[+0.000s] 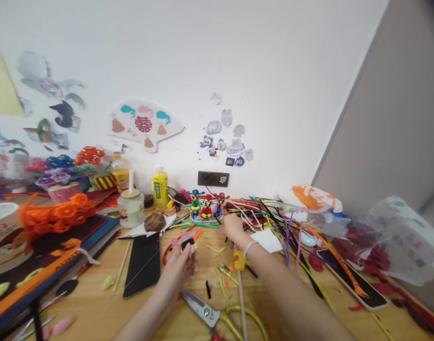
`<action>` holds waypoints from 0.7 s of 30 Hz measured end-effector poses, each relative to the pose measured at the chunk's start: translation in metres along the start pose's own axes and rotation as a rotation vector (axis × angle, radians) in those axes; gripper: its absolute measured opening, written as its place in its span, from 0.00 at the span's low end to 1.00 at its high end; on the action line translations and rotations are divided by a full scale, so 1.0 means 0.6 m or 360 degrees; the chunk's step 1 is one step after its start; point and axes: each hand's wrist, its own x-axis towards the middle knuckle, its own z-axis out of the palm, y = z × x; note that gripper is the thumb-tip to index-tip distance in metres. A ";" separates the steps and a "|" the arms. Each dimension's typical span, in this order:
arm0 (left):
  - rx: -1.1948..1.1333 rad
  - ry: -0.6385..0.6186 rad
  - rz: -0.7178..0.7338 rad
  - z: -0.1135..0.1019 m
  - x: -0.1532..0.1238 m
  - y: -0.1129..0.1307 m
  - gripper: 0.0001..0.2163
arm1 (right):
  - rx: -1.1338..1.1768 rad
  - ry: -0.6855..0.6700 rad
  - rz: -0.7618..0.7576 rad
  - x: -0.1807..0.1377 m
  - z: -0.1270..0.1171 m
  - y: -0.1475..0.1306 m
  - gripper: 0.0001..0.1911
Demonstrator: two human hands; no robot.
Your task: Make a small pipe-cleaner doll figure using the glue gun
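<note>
My left hand (183,259) is closed around a small black fuzzy piece (187,243), with pink bits showing beside it. Over the middle of the table, my right hand (233,227) reaches to the back, close to three small pipe-cleaner figures (206,208) on a tray. Its fingertips are mostly hidden, so any hold there does not show. Yellow-handled scissors (210,312) lie open between my forearms. A yellow glue gun (239,260) is beside my right wrist. Short offcuts, among them a yellow strip (222,284), are scattered between the hands.
A black phone-like slab (143,265) lies left of my left hand. Behind it stand a candle jar (131,208) and a yellow bottle (160,186). Many pipe cleaners (274,222) spread to the right, near another phone (352,279) and a plastic bag (405,241). A paper cup (5,237) stands far left.
</note>
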 end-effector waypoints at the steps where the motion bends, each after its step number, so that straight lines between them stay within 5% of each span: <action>1: -0.0004 0.0004 0.0005 0.002 -0.002 0.001 0.19 | 0.0085 0.0035 -0.0007 0.005 -0.003 -0.003 0.07; 14: 0.0084 0.0023 -0.0081 -0.011 0.024 -0.025 0.24 | 0.1407 0.0357 -0.0230 0.018 -0.119 -0.056 0.09; 19: 0.0112 -0.0017 -0.0073 -0.008 0.017 -0.025 0.25 | 0.1602 0.0523 -0.0326 -0.017 -0.173 -0.088 0.09; 21: 0.0097 -0.0081 -0.0076 -0.007 0.014 -0.026 0.24 | 0.1408 0.0443 -0.0407 -0.055 -0.178 -0.091 0.08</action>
